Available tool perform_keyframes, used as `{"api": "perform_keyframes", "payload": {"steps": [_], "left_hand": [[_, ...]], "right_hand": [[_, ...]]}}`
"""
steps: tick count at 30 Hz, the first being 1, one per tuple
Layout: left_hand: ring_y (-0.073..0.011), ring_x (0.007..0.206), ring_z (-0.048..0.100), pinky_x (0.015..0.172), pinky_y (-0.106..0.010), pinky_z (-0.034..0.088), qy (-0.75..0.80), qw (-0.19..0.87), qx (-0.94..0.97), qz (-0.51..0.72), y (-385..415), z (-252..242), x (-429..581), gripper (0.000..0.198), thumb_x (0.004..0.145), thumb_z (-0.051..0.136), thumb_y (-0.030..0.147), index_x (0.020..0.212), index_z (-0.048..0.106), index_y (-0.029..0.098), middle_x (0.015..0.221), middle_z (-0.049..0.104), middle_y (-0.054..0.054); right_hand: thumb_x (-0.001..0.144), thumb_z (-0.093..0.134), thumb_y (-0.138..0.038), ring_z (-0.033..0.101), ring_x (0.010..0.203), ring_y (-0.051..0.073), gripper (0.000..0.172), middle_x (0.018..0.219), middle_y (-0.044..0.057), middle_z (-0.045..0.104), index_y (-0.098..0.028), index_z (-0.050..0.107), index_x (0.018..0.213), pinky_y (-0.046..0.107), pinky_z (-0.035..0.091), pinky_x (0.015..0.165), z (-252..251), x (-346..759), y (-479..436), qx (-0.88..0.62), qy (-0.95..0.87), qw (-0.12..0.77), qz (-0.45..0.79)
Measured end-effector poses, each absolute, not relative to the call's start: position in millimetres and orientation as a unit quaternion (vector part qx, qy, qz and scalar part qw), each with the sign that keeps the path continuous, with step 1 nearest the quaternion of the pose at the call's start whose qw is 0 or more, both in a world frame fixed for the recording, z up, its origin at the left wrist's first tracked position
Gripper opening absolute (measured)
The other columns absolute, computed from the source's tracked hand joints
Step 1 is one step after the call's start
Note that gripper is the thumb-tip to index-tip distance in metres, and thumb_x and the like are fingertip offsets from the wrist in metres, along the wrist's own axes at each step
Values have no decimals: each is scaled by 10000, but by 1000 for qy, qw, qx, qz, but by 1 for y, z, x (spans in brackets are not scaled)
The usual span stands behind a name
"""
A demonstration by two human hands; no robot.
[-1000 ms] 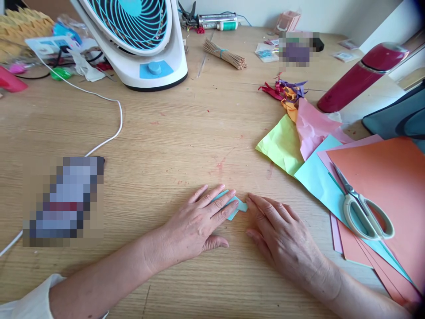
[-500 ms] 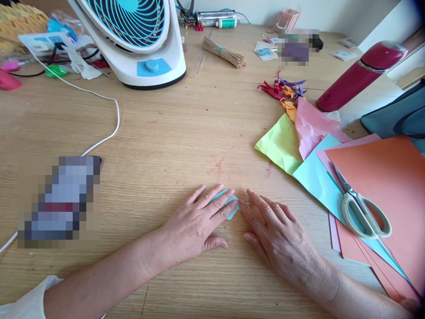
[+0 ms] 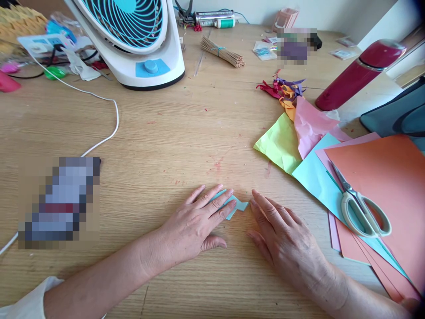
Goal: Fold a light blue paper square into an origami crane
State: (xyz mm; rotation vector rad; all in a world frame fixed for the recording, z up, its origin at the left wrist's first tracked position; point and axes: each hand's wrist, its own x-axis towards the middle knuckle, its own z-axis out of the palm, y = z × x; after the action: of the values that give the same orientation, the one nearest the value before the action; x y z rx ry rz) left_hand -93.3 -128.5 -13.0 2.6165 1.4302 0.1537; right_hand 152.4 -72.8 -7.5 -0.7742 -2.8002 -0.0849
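Observation:
A small folded piece of light blue paper lies on the wooden table, partly covered by my left hand. That hand rests flat with its fingers spread, pressing the paper against the tabletop. The paper's narrow end sticks out to the right of the fingertips. Just beyond that end is my right hand, its fingers stretched out and the thumb apart, holding nothing. Its index fingertip is very near the paper's tip; whether they touch I cannot tell.
Scissors lie on coloured paper sheets at the right. Behind them are crumpled green paper, folded paper pieces and a red thermos. A fan stands at the back; a blurred phone and white cable are left.
My right hand has slid slightly right, off the paper's narrow end, which now shows more fully. My left hand stays in place on the paper.

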Motion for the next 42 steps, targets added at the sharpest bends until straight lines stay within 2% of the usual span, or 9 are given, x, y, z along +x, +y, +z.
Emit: {"api": "perform_keyframes", "payload": {"steps": [7,13,17,20,25,31,36,39,42], "left_hand": [[-383,1481,245,1150,-582,265,453,88,884,71,-128,-11,-95,725,930,539,564,1507,368,159,1590,352,-120],[-400,1506,146,1150,-622,242,454,119,881,57,-135,-9,-91,867,858,593,633,1560,251,254,1604,329,-100],[-427,1499,144,1144,-644,225,462,131,877,27,-137,-7,-88,910,827,619,651,1563,234,280,1625,283,-77],[-420,1500,151,1156,-637,198,454,130,881,28,-137,-7,-88,893,838,593,661,1559,247,263,1632,262,-71],[-390,1511,134,1182,-607,145,448,121,885,37,-138,-8,-90,907,886,507,669,1570,191,164,1623,271,-108],[-381,1518,120,1189,-593,154,443,131,886,45,-138,-4,-92,902,892,505,662,1574,183,167,1610,303,-122],[-345,1512,182,1182,-573,235,449,157,876,85,-136,-2,-93,720,957,454,593,1514,328,155,1589,354,-124],[-326,1485,264,1156,-559,301,452,158,867,134,-132,-2,-92,462,1012,456,424,1388,489,157,1532,448,-120],[-285,1333,459,1082,-472,407,462,140,853,201,-128,-2,-88,234,1016,457,216,1154,638,164,1390,579,-98]], "right_hand": [[973,531,-170,648,1034,246,243,1225,164,659,-119,621,1192,399,553,850,-4,154,-57,-259,-947,179,65],[970,540,-169,651,947,208,201,1114,114,695,-160,649,1139,371,541,813,-6,150,-60,-236,-947,184,119],[970,556,-197,642,900,196,166,1076,95,708,-179,674,1085,360,532,797,-5,149,-59,-228,-948,182,127],[976,551,-195,631,891,192,160,1055,91,711,-176,671,1081,358,522,797,-4,149,-58,-227,-947,183,133],[969,563,-171,618,883,192,124,1036,89,706,-161,675,1020,359,508,786,-5,149,-56,-223,-946,186,145],[965,531,-128,606,853,201,191,1019,101,706,-147,683,1078,352,496,743,-9,152,-56,-189,-962,173,94],[964,517,-114,613,849,196,194,983,100,706,-143,692,1042,341,498,739,-8,150,-57,-195,-960,178,95],[954,537,-98,617,842,187,161,974,88,710,-148,686,987,334,496,732,-7,148,-57,-201,-953,194,115],[938,564,-82,609,849,194,133,990,90,708,-146,675,977,344,491,733,-8,148,-57,-203,-949,203,131]]}}
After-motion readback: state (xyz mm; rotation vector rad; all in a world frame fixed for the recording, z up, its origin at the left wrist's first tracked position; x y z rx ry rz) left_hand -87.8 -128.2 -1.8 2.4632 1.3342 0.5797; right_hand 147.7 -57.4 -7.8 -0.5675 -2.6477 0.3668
